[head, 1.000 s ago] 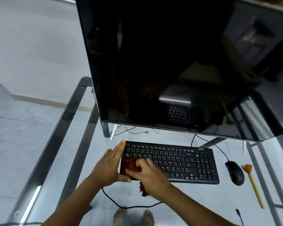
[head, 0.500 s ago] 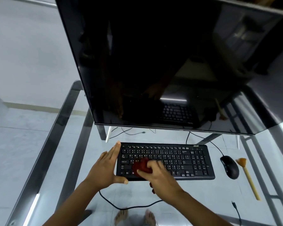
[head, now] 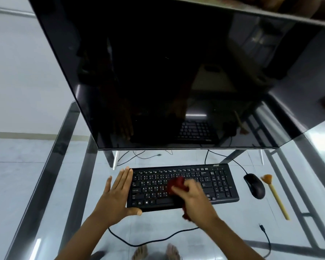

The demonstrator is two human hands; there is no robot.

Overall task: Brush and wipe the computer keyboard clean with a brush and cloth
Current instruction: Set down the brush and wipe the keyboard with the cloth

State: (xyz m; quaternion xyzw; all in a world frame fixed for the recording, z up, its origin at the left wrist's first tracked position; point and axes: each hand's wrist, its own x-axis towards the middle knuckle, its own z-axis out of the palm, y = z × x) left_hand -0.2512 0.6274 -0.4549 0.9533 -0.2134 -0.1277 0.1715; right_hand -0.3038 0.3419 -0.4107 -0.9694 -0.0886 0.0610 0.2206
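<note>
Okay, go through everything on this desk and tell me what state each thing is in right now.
monitor: screen dark, only reflections.
keyboard: lying flat, cabled, being wiped.
red cloth: bunched, pressed on the middle keys.
right hand: grips the red cloth.
left hand: fingers straight, braced against the keyboard's left end.
mouse: untouched, right of the keyboard.
brush: lying untouched, right of the mouse.

Black keyboard (head: 217, 185): "acer" at top-right edge, white key legends Q W E R, A S D, Z X C, "Caps Lock" readable, the rest too blurred.
</note>
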